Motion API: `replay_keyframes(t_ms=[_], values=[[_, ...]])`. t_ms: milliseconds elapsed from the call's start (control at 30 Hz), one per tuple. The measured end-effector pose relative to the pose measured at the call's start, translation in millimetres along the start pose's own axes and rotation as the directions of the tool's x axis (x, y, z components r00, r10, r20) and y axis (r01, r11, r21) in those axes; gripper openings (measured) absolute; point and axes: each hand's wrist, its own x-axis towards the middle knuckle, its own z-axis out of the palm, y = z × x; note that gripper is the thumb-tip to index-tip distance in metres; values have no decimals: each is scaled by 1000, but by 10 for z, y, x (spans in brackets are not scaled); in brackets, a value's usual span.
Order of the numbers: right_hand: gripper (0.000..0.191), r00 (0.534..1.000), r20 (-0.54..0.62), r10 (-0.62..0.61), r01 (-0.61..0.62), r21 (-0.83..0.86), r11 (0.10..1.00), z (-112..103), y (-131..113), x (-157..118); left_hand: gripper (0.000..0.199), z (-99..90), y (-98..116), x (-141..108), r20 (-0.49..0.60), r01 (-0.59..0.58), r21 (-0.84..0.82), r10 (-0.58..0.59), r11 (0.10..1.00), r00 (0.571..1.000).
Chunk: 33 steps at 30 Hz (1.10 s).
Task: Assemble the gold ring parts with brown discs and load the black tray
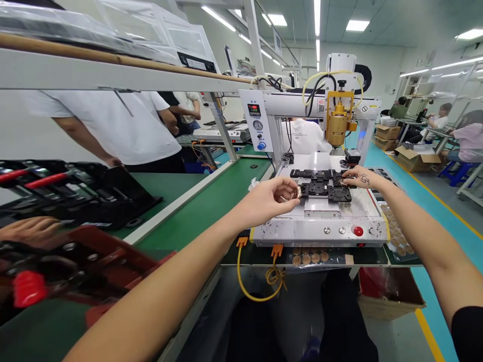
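Here, a white machine (287, 230) bears a black fixture (319, 188) with the right hand (357, 177) at its right part, grip impossible to tell, while the left hand (270, 199) pinches a coppery piece (299, 192) beside its left end.

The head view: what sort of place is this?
Probably a factory or workshop for assembling small parts. A white machine bearing black fixtures stands among green worktops, and people sit at the far right.
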Motion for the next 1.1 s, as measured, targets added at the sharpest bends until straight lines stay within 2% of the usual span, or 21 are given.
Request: replay_keyframes(t_ms=[167,333,400,467,533,567,633,700,800,867,900,933,967,1033,1067,1100], values=[[27,992,-123,-13,9,-30,1000,154,56,-17,30,42,74,-182,-60,-47,-11,46,999,997],[24,974,-224,32,-44,-47,998,201,-35,-36,28,275,186,-223,-107,-48,-66,41,997,993],[28,955,-293,45,-63,-51,997,224,-104,-169,29,403,172,-269,-155,-42,-76,29,996,987],[34,924,-376,62,-86,-48,995,285,-173,-466,30,517,96,-388,-229,-37,-67,21,997,973],[34,861,-502,76,-108,-34,994,400,-234,-928,31,607,-35,-582,-290,-19,-67,-1,998,957],[31,791,-607,78,-113,-20,993,478,-256,-1196,32,649,-113,-697,-300,0,-76,-23,997,954],[27,665,-741,91,-137,-2,991,665,-274,-1716,35,745,-276,-925,-275,45,-111,-74,993,959],[32,612,-778,143,-196,26,980,868,-256,-2106,35,887,-433,-1099,-197,71,-151,-100,986,975],[44,557,-799,229,-272,86,958,1141,-246,-2339,33,1208,-670,-1192,-10,71,-173,-74,982,997],[44,491,-837,242,-287,107,952,1290,-328,-2334,32,1458,-841,-1158,126,47,-147,-29,988,992],[41,477,-848,230,-267,109,957,1362,-406,-2313,33,1575,-926,-1127,177,28,-119,-7,992,984],[35,496,-843,206,-222,106,969,1438,-502,-2291,33,1678,-1007,-1096,212,9,-86,10,996,977],[28,558,-812,168,-149,102,984,1522,-610,-2270,33,1762,-1079,-1070,233,-9,-50,21,999,972],[16,763,-644,51,39,124,992,1716,-816,-2233,32,1867,-1184,-1050,250,-26,7,24,1000,968],[13,849,-528,-15,111,151,982,1822,-895,-2215,32,1890,-1216,-1060,257,-26,18,20,1000,966],[15,905,-421,-66,153,177,972,1930,-949,-2196,32,1898,-1235,-1081,268,-25,20,19,999,963]])
